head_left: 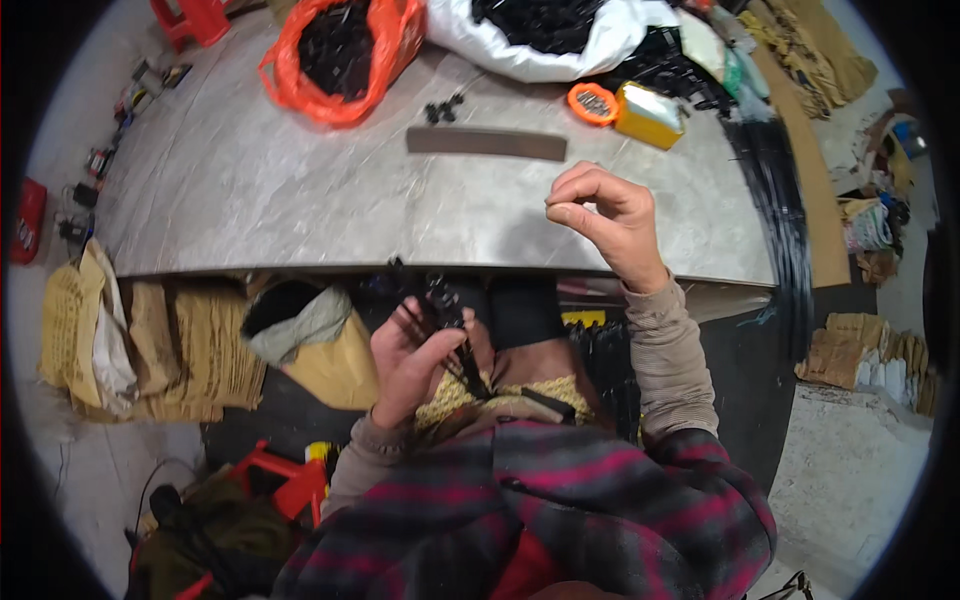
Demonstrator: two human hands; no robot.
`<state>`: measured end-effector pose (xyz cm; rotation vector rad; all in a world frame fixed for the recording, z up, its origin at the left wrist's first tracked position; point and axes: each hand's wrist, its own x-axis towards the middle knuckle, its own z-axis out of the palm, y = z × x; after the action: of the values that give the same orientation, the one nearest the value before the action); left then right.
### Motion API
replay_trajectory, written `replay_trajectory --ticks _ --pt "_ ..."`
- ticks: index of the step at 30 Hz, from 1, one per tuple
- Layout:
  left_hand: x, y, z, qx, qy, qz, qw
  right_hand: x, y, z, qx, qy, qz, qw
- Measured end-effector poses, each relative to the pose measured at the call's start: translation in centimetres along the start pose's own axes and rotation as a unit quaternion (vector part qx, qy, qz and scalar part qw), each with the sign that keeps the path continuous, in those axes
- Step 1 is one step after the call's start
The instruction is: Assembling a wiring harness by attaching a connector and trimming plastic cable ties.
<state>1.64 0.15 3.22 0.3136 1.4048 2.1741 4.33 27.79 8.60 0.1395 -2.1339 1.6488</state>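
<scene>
Just below the table's front edge, my left hand (408, 362) is closed round a bunch of small black plastic parts (443, 300) with thin dark strips hanging down from it. My right hand (610, 215) is raised over the front of the grey table (230, 200), its thumb and fingertips pinched together. Whatever may be between those fingertips is too small to make out. Beyond my right hand lies a flat grey-brown bar (486, 143). A few loose black pieces (443, 108) sit behind the bar, and a small orange dish (592, 104) of tiny metal parts stands farther right.
A yellow box (648, 115) stands beside the dish. At the back are a red bag (400, 50) and a white sack (500, 60), both full of black parts. Long black strips (775, 200) hang over the table's right side. Brown paper sacks (205, 340) stand at lower left.
</scene>
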Motion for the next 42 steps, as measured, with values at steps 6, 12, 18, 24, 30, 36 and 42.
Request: replay_trajectory --ticks 6,12,18,24,30,36,42 --pt "0.1 -0.2 -1.6 -0.002 -0.013 0.005 1.000 -4.4 -1.2 5.7 -0.061 -0.036 -0.009 0.997" --pt "-0.6 -0.1 -1.8 -0.074 -0.023 0.035 0.996 -6.7 -1.0 9.5 -0.062 -0.019 -0.039 0.997" --pt "-1.2 -0.5 -2.5 -0.049 -0.030 0.042 0.997 -7.4 -1.7 11.0 -0.076 -0.008 -0.046 0.996" --pt "-1.5 -0.4 -2.4 -0.065 -0.050 0.059 0.995 -7.4 -2.1 11.3 -0.088 0.006 -0.051 0.995" --pt "-1.5 -0.5 -2.5 -0.057 -0.060 0.062 0.995 -7.4 -2.2 11.2 -0.090 0.003 -0.052 0.995" --pt "-1.6 -0.5 -2.4 -0.055 -0.050 0.055 0.996 -7.5 -1.9 10.9 -0.085 -0.007 -0.057 0.995" --pt "-1.5 -0.5 -2.3 -0.055 -0.048 0.056 0.996 -7.4 -1.8 11.0 -0.074 -0.002 -0.058 0.996"
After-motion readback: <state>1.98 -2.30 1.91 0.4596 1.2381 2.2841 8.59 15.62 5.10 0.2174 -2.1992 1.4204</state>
